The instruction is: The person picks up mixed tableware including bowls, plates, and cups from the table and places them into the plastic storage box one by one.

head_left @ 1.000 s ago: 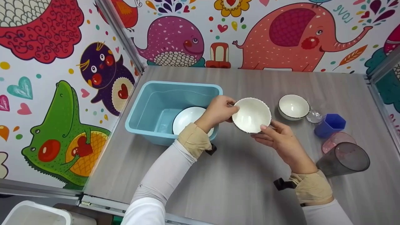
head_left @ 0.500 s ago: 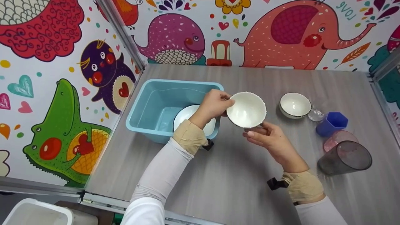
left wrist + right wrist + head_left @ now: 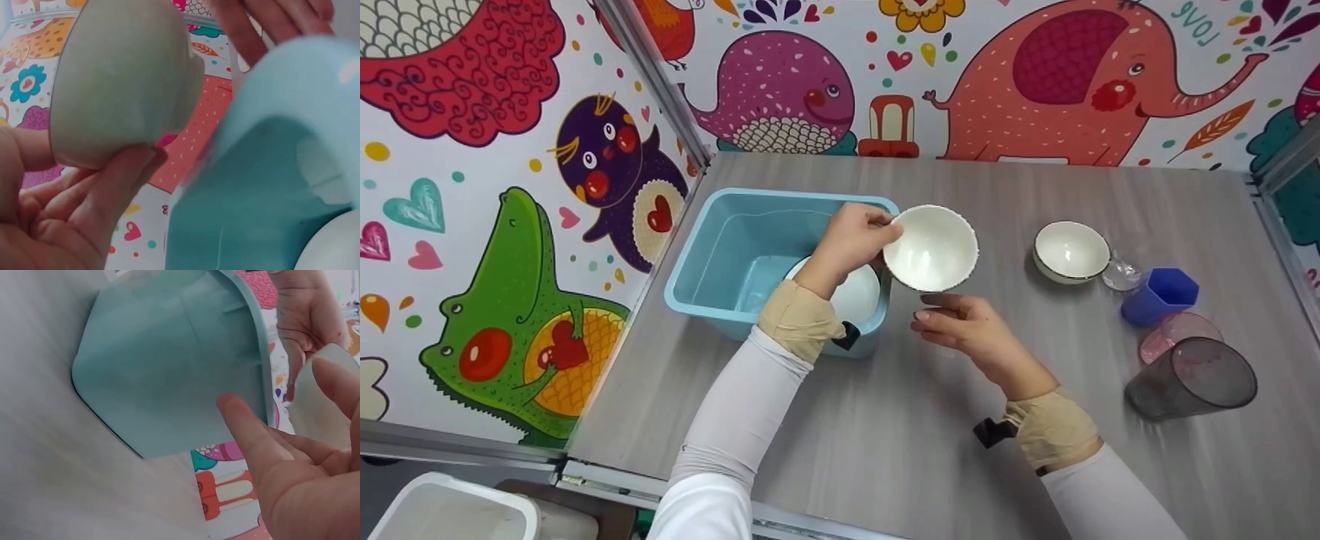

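A white bowl (image 3: 931, 251) with a dark rim is in the air beside the right wall of the blue bin (image 3: 712, 315). My left hand (image 3: 851, 244) pinches its left edge, thumb inside and fingers beneath, as the left wrist view shows of the bowl (image 3: 121, 84). Just below the bowl, my right hand (image 3: 979, 334) is apart from it, fingers loosely extended and holding nothing. In the right wrist view the right hand (image 3: 298, 467) lies in front of the bin (image 3: 169, 371). A white dish (image 3: 855, 294) lies in the bin, partly hidden by the left wrist.
To the right stand a second white bowl (image 3: 1071, 253), a small clear glass (image 3: 1121, 274), a blue hexagonal cup (image 3: 1159, 297), a pink cup (image 3: 1177, 334) and a tall grey tumbler (image 3: 1192, 382). A white container (image 3: 457, 510) sits below the table's front left edge.
The bowl has moved left and away from me, toward the bin, in my left hand. My right hand has let go of it and shifted left, now below it.
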`<state>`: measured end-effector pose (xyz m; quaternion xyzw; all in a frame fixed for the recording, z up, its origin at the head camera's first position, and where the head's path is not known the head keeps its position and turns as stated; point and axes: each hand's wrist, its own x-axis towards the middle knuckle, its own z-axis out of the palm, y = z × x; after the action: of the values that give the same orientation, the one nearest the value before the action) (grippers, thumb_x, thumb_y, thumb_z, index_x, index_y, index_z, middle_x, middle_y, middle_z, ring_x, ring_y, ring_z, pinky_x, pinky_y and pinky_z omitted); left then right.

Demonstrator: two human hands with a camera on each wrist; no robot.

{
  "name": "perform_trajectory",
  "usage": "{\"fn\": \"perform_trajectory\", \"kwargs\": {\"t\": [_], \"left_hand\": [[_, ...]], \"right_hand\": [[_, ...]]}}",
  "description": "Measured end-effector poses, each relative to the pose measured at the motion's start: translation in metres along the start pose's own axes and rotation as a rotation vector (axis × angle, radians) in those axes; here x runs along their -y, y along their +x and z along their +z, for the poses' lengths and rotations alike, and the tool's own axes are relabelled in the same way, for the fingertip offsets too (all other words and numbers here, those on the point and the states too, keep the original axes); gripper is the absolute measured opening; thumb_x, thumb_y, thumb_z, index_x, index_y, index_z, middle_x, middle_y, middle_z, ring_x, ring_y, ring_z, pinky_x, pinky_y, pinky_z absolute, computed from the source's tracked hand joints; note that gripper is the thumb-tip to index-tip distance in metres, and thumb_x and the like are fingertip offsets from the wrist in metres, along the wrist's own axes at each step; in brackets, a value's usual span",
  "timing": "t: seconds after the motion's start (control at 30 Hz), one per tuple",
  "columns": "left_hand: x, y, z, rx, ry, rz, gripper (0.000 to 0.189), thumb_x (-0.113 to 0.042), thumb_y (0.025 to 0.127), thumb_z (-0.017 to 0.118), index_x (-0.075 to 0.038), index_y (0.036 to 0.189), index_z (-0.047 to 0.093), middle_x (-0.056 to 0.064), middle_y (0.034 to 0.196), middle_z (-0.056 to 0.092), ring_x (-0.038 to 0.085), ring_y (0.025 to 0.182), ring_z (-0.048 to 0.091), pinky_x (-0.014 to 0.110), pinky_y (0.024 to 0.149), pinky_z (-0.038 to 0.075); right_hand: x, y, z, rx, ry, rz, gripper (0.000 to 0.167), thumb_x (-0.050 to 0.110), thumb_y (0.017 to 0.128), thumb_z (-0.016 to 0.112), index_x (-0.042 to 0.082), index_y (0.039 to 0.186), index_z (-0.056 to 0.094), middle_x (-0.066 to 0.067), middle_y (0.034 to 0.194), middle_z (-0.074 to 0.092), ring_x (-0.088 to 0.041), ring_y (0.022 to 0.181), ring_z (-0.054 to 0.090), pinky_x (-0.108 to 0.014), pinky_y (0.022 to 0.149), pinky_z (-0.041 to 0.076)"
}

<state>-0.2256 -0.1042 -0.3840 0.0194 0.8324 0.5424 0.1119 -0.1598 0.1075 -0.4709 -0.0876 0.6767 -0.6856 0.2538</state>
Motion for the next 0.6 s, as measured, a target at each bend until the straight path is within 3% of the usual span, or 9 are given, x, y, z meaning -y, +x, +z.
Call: {"fn": "perform_trajectory", "kwargs": {"t": [0.3, 0.6], "left_hand": [[0.005, 0.002, -0.023, -0.011, -0.050, -0.034, 0.028, -0.017, 0.100, 0.063, 0.003, 0.117, 0.071, 0.019, 0.108, 0.073, 0.019, 0.079, 0.073, 0.032, 0.071, 0.063], [0.013, 0.006, -0.047, -0.038, -0.041, -0.091, 0.029, -0.018, 0.101, 0.061, 0.002, 0.120, 0.070, 0.018, 0.110, 0.070, 0.019, 0.081, 0.071, 0.033, 0.074, 0.063]], "right_hand": [[0.005, 0.018, 0.022, 0.012, -0.016, 0.001, 0.061, 0.019, 0.097, 0.067, -0.012, 0.145, 0.044, -0.028, 0.149, 0.048, -0.034, 0.128, 0.060, -0.046, 0.107, 0.048], [0.007, 0.032, 0.040, -0.051, -0.010, 0.040, 0.064, 0.026, 0.096, 0.071, -0.009, 0.144, 0.048, -0.023, 0.147, 0.052, -0.032, 0.129, 0.060, -0.045, 0.106, 0.049]]}}
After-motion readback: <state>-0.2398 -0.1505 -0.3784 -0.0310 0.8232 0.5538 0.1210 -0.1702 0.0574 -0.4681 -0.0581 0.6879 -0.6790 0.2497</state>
